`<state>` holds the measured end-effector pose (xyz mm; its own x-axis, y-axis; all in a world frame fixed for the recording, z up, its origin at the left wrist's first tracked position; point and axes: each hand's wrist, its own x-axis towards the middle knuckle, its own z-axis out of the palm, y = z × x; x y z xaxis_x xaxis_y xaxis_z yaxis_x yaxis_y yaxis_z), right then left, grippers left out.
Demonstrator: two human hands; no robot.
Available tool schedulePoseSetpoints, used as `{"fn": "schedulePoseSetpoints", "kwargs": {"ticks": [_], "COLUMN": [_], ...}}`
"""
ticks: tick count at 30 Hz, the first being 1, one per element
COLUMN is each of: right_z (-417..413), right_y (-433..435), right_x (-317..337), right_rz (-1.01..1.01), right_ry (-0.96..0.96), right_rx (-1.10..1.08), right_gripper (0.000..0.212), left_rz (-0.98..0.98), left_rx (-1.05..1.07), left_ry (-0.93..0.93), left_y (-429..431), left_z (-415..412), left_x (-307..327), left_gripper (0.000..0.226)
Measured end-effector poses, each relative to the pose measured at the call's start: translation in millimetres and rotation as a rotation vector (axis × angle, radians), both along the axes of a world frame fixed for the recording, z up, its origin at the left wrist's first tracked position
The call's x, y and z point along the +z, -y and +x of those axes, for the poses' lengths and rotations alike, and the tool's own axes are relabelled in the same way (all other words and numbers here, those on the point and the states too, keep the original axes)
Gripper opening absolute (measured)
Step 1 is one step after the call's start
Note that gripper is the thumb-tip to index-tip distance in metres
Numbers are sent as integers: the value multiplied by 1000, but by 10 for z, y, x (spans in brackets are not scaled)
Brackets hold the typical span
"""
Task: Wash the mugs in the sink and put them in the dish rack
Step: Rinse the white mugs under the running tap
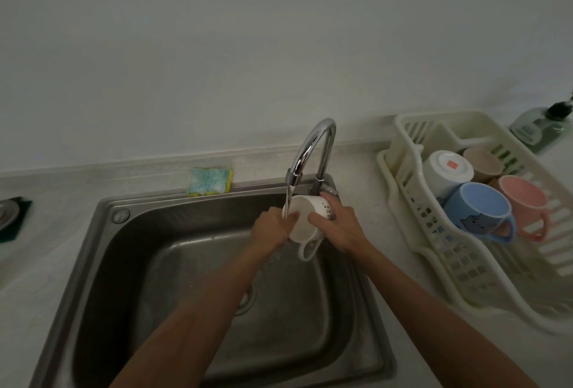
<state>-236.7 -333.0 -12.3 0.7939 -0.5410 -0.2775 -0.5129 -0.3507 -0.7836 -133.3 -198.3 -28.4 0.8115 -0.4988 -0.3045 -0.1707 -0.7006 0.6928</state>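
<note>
Hands together under the tap, both clamped on one dotted white mug [305,222]: left hand [273,229] curled at the mouth end, directly beneath the water stream [287,201]; right hand [338,226] wrapped round the base end, thumb laid across the near wall. Mug held on its side over the basin, handle hanging downward, clear of the sink floor. Far left, on the counter [46,263]: metal strainer [6,214] resting on a dark green pad [18,223], both cut by the frame edge. Behind the sink rim, against the wall: blue-and-yellow sponge [209,181], standing on edge. Centre: steel sink [124,263], wet, drain [248,301] partly hidden by the left forearm. Back edge of the sink: chrome gooseneck faucet [313,146], running, spout just above the held mug. Right of the sink, on the counter: cream plastic dish rack [465,263], holding four mugs at its far end. Upturned white mug [446,170], red sticker on its base; beige mug [482,163] behind it; blue mug [477,212] with a cat face on its wall, just beside a pink mug [524,198]. Far right corner: dark pump bottle [539,130], label unreadable.
</note>
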Motion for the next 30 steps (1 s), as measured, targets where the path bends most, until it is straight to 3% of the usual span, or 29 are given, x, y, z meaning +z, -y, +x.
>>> {"fn": "schedulePoseSetpoints", "kwargs": {"ticks": [2,5,8,11,17,19,23,27,30], "right_z": [1,-32,-14,21,58,58,-23,-53,-24], "right_y": [26,-26,-77,-83,-254,-253,-226,-354,-347], "right_x": [-25,-7,-5,-14,-16,15,-63,-73,-81], "right_rz": [76,162,204,193,221,274,226,196,235], "right_ry": [12,-49,-94,-51,-260,-214,-164,-209,-107], "right_rx": [-74,40,135,31,269,163,16,246,180], "right_gripper": [70,45,51,44,47,42,50,52,57], "left_rz": [101,287,340,274,395,382,285,358,340], "left_rx": [-86,-191,-260,-211,-421,-383,-282,-286,-240], "left_ry": [163,353,325,153,464,400,8,100,2], "left_y": [-21,-24,-35,-142,-117,-141,-310,-260,-278], "left_z": [-30,23,101,33,76,78,18,91,78], "left_x": [20,100,138,99,194,184,-53,-44,18], "left_gripper": [52,54,52,44,34,37,39,44,30]}}
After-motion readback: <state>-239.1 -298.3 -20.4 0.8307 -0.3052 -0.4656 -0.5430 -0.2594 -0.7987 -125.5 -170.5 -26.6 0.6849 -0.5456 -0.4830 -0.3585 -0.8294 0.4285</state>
